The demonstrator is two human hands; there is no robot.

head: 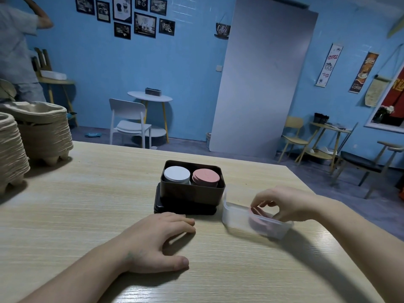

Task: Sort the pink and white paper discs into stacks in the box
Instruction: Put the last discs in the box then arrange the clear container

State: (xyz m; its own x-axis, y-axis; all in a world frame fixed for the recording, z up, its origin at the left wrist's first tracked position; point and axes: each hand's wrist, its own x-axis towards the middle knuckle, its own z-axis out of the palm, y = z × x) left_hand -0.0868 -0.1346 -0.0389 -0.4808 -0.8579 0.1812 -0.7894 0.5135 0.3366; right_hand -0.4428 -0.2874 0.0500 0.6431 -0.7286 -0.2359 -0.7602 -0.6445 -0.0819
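Observation:
A dark box (192, 192) stands on its lid in the middle of the wooden table (87, 204). Inside it, a stack of white discs (177, 174) is on the left and a stack of pink discs (206, 177) on the right. To the right of the box is a clear plastic container (240, 217) holding loose pink discs (256, 212). My right hand (284, 203) reaches into the container, with its fingertips on the pink discs. My left hand (157, 237) lies flat on the table in front of the box, holding nothing.
Two tall stacks of brown pulp cup trays (43, 132) stand at the table's left edge. A person (15, 47) stands behind them at the far left. Chairs and small tables fill the room beyond the table's far edge.

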